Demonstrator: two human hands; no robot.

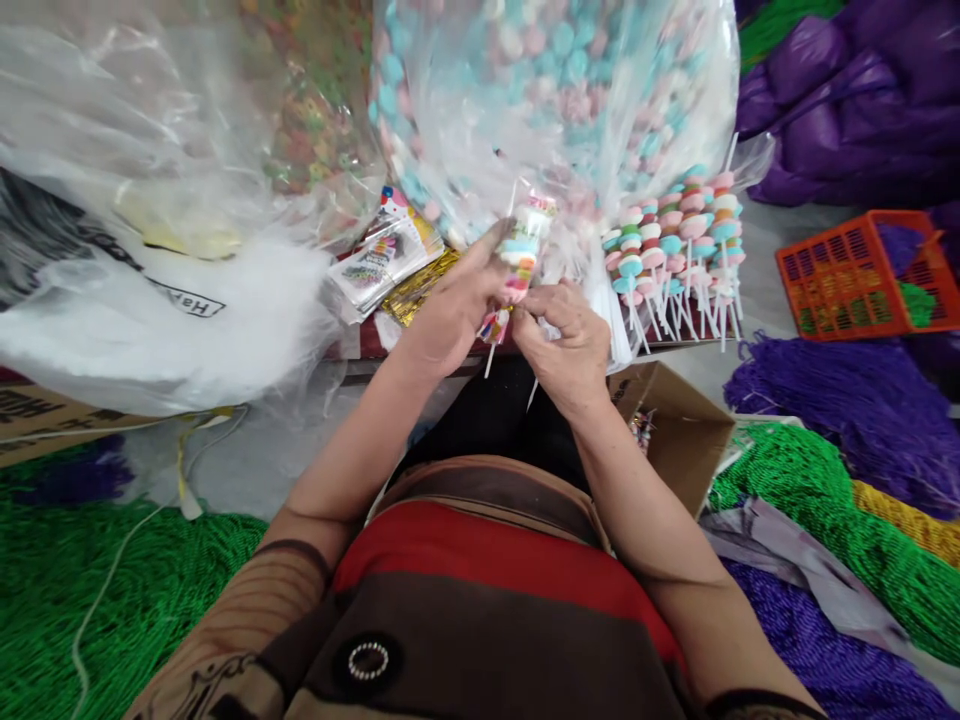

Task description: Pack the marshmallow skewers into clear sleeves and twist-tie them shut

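L hand [448, 312] grips a candy-kebab lolly in a printed clear wrapper [517, 258], held upright over the near edge of the maroon-topped table [369, 342], approx. mid-scene; stick points down. R hand [566, 338] has thumb + finger pinched at the lolly's lower end; can't tell exactly what's between them.

Table's packed: big clear bag of pink/blue/white candies [562, 50] at far ctr, another bag w/ orange-green pieces [322, 110] far L, white plastic bag [172, 340] near L. Just L of the hands, printed wrappers [382, 262] beside gold twist ties [424, 288]. To the R, unwrapped candy kebabs [675, 235], sticks out over the edge.

Room: grey floor [274, 455], green strands [97, 590] near L, cardboard box [686, 425] below table on R, then purple strands [847, 410], orange crate [840, 285], purple bags [847, 100] far R.
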